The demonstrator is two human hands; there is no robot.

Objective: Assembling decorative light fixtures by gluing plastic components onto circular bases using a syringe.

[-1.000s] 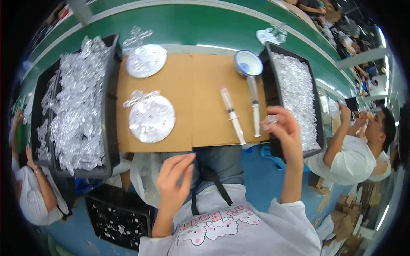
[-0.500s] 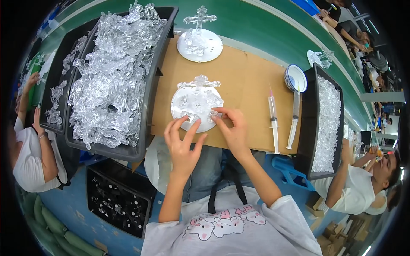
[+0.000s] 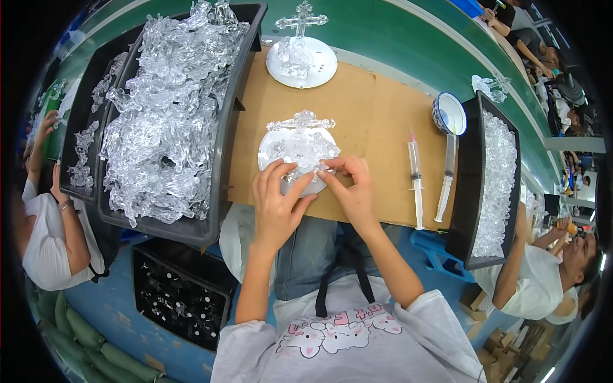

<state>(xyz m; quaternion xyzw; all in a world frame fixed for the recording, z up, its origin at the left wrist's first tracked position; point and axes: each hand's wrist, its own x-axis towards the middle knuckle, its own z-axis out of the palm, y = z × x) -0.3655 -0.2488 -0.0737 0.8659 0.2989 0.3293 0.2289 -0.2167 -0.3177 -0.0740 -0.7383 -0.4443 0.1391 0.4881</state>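
Observation:
A round white disc lies before me on a cardboard sheet, with a clear plastic cross at its far edge and clear plastic figures across its middle. My left hand is at the disc's near left side, its thumb and fingers closed around a clear piece that they mostly cover. At the near right edge my right hand pinches a small clear plastic piece between thumb and forefinger. The fingertips of both hands almost meet over the disc.
Farther back stands another white disc with an upright clear cross. A black bin heaped with clear pieces is at left, a smaller black bin at right. Two syringes lie near a blue-and-white bowl. Co-workers sit on both sides.
My left hand has moved right and its fingers have closed in beside the right hand. The right hand still pinches at the disc's edge. The whole view has shifted slightly.

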